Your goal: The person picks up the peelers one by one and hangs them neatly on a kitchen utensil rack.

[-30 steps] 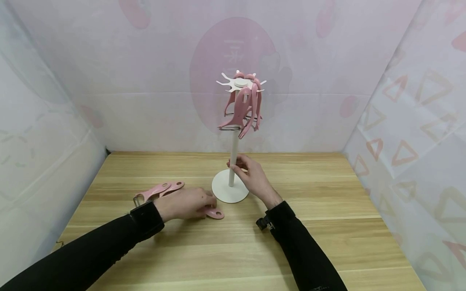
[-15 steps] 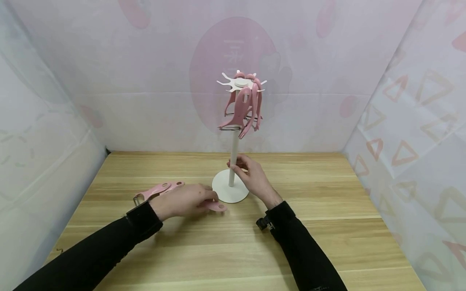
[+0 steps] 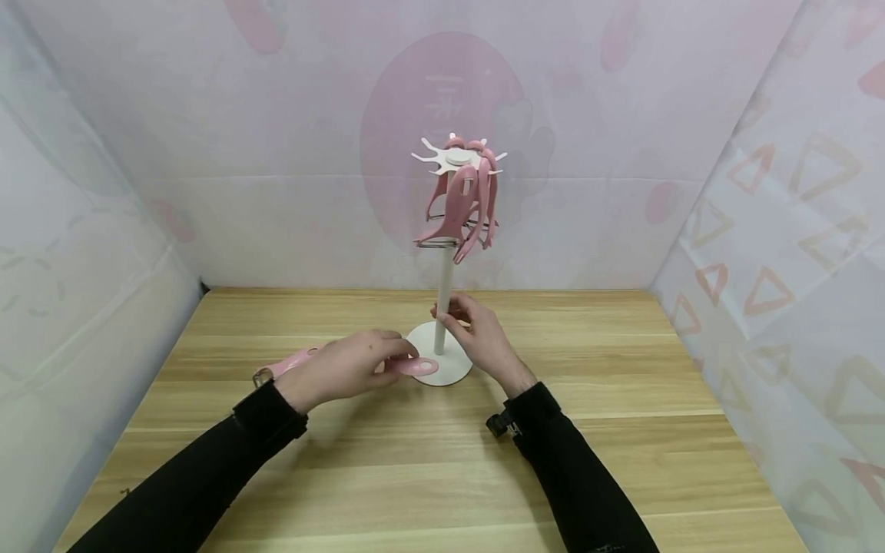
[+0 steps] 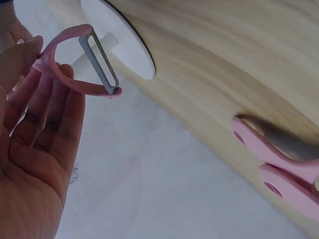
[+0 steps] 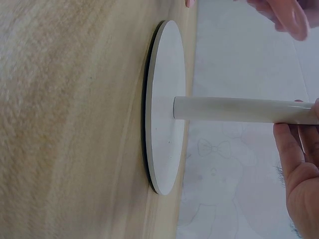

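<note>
One pink Y-peeler [image 3: 415, 367] is pinched in the left hand [image 3: 348, 369], lower centre; two more peelers [image 3: 289, 363] lie left on the surface [image 3: 415, 476]; mid-frame, the right hand [image 3: 480, 339] grips the white stand [image 3: 445, 275], hanging peelers [image 3: 458, 207] above.

Both arms are dressed in black: the left sleeve [image 3: 166, 484] and the right sleeve [image 3: 588, 484] run long, in a dull, soft-looking cloth. Round the wrists go broad black bands, the left band [image 3: 271, 418] and the right band [image 3: 535, 407] nearly blending into the sleeves. Beside the right one sits a small, dark, boxy fitting [image 3: 498, 424] with a few pale glints. Farther up the right sleeve there seems to be a faint greyish mark, too dim for me to read. The left hand [image 3: 346, 367] and right hand [image 3: 486, 346] are bare.
</note>
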Action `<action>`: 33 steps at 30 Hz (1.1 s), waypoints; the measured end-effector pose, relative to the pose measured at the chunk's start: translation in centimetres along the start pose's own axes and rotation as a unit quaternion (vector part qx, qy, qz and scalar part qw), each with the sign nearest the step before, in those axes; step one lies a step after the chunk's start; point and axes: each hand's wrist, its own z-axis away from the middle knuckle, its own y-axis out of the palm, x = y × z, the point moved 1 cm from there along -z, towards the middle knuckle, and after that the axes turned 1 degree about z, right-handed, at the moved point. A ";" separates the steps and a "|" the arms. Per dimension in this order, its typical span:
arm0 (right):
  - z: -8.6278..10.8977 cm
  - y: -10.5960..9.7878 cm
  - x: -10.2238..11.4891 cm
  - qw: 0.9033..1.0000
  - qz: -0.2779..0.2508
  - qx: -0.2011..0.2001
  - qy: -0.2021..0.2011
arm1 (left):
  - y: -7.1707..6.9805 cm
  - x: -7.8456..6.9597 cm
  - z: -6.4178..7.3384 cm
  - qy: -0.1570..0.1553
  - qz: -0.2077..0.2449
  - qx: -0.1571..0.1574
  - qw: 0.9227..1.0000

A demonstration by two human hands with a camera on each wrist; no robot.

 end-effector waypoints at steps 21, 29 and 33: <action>-0.1 0.0 0.1 1.000 0.007 -0.003 0.006 | -1.7 -0.3 -1.3 -0.053 0.038 -0.140 0.988; -0.1 0.0 -0.1 1.000 0.012 -0.005 0.005 | -1.4 -0.3 -1.7 -0.070 0.082 -0.183 0.977; -0.1 0.0 -0.2 1.000 0.010 -0.006 -0.001 | -1.2 -0.4 -1.8 -0.080 0.104 -0.207 0.969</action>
